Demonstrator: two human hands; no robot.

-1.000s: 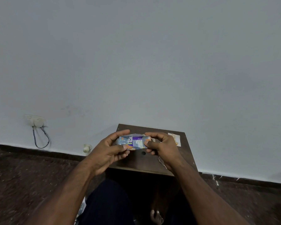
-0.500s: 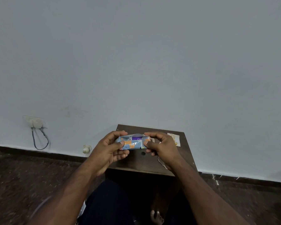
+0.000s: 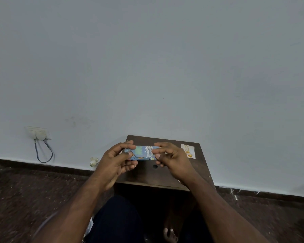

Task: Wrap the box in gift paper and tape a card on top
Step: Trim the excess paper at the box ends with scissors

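A small box (image 3: 143, 153) covered in blue patterned gift paper is held in the air above a small dark wooden table (image 3: 167, 174). My left hand (image 3: 117, 161) grips its left end, thumb on the near face over a folded paper flap. My right hand (image 3: 173, 158) pinches its right end with thumb and fingers. A small white card (image 3: 188, 151) with orange marks lies flat on the table's far right part, apart from both hands.
The table stands against a pale wall. A wall socket (image 3: 37, 133) with a looped cable hangs at the left, and a small white fitting (image 3: 93, 161) sits near the skirting. Dark floor lies around; my legs and a bare foot (image 3: 169, 234) are below.
Both hands have turned the box, so a purple printed face gave way to a fully papered blue face. The box stayed above the table at about the same place.
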